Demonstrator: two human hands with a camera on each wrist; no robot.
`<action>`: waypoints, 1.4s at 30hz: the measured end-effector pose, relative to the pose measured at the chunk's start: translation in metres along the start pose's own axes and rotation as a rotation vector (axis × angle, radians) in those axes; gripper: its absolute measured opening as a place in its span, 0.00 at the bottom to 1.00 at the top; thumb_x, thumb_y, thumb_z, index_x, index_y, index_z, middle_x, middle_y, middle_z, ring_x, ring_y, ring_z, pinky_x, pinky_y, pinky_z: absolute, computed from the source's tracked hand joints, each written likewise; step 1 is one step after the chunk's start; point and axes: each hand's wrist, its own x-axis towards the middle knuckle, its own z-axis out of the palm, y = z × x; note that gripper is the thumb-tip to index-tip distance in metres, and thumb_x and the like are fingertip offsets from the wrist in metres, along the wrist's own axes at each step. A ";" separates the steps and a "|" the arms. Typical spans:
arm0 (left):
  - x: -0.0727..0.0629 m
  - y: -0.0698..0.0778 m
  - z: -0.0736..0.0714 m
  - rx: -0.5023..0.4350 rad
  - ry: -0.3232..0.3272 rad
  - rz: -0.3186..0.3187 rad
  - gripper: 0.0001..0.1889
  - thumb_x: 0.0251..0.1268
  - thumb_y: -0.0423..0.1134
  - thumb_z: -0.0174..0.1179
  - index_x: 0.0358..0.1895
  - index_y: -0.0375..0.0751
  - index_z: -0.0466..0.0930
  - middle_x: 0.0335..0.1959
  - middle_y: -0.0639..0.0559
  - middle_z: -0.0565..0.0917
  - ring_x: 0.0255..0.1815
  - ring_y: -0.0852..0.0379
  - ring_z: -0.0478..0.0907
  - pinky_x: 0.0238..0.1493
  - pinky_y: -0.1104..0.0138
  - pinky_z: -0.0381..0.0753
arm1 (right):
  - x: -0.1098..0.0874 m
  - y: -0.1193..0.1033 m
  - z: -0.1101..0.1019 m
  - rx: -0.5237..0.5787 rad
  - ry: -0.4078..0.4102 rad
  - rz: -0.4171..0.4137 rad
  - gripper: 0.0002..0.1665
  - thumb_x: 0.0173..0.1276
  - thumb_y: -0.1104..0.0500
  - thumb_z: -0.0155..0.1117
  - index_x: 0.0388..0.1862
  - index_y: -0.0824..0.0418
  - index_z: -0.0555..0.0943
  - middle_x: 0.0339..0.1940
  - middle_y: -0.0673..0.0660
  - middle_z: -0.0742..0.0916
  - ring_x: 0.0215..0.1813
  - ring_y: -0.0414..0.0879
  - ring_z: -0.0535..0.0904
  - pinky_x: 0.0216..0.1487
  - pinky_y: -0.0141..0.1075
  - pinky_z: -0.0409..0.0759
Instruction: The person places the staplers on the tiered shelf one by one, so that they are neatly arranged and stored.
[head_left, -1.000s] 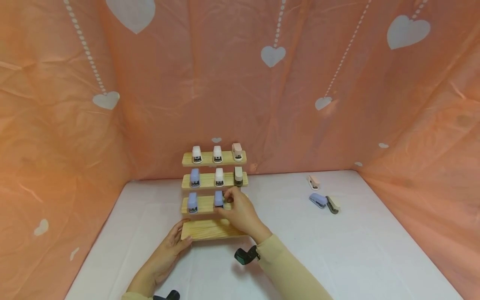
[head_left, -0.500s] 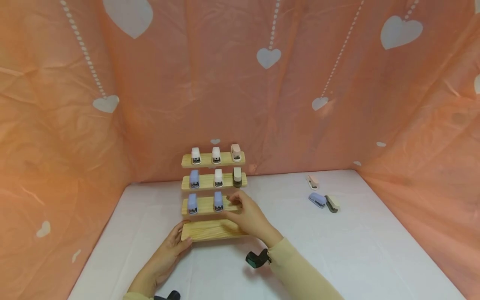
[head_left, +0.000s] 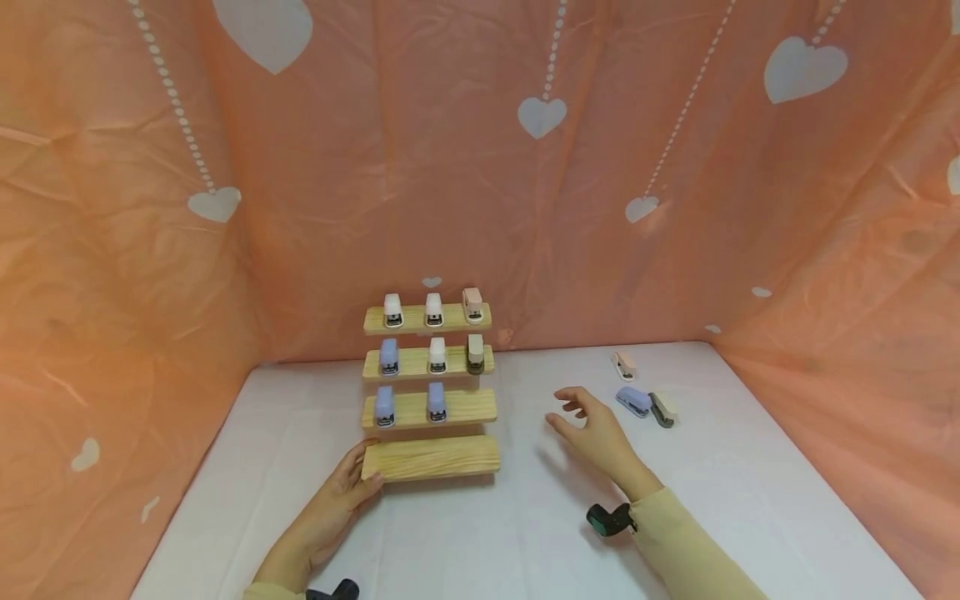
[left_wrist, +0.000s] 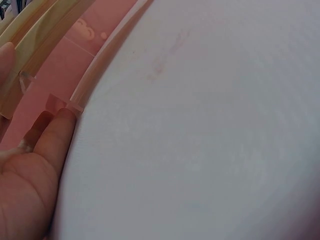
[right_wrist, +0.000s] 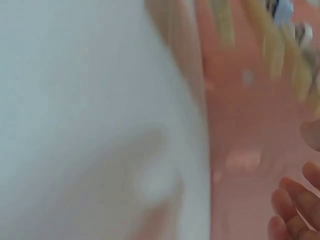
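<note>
My left hand (head_left: 341, 500) grips the left end of the lowest board of a stepped wooden display rack (head_left: 431, 460), thumb at the front edge and fingers behind. In the left wrist view, fingertips (left_wrist: 62, 117) sit by a clear support piece. My right hand (head_left: 596, 433) is over the white table between rack and loose staplers, fingers loosely bent, holding nothing. On the third board stand two lilac mini staplers, the right one (head_left: 437, 402) near its middle. Higher boards bear white staplers (head_left: 437, 356), another lilac one (head_left: 388, 357), a beige one (head_left: 475, 354) and a pink one (head_left: 472, 306).
Right of my right hand lie a loose lilac stapler (head_left: 634, 401), a beige one (head_left: 663, 409) touching or close beside it, and a pink one (head_left: 624, 367) behind them. An orange curtain (head_left: 420, 167) with white hearts encloses the table's back and sides.
My right hand has let go of the lilac stapler on the third board and moved right, away from the rack. My left hand keeps its grip on the lowest board.
</note>
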 end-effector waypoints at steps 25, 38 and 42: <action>-0.001 0.000 0.003 0.008 -0.009 0.001 0.41 0.66 0.39 0.61 0.76 0.48 0.45 0.78 0.37 0.42 0.77 0.41 0.42 0.71 0.49 0.54 | 0.009 0.079 -0.070 -0.189 0.095 0.286 0.37 0.67 0.48 0.65 0.66 0.69 0.67 0.63 0.75 0.72 0.64 0.70 0.63 0.63 0.62 0.64; -0.002 0.004 0.003 0.024 0.010 -0.001 0.41 0.67 0.39 0.61 0.76 0.47 0.45 0.78 0.37 0.42 0.77 0.40 0.41 0.71 0.49 0.55 | 0.013 0.083 -0.069 -0.260 0.058 0.240 0.32 0.67 0.55 0.63 0.63 0.73 0.69 0.57 0.77 0.77 0.56 0.70 0.72 0.55 0.61 0.73; -0.002 0.003 0.002 0.013 0.013 -0.004 0.41 0.67 0.39 0.61 0.76 0.47 0.45 0.78 0.37 0.41 0.77 0.40 0.41 0.71 0.49 0.55 | 0.014 0.082 -0.067 -0.297 0.032 0.248 0.30 0.67 0.56 0.64 0.62 0.72 0.70 0.56 0.75 0.78 0.56 0.69 0.74 0.54 0.60 0.73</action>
